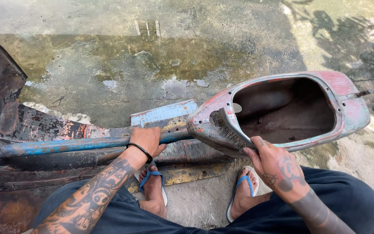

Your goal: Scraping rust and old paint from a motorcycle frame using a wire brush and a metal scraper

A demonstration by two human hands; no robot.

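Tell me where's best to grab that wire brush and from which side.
Probably by the bare handle end of the wire brush, where the right hand holds it now, coming from the near side. The bristles face down against the rim of the scooter body shell, so the smooth back and handle are the only clean places to grip. The left hand steadies the blue frame tube.
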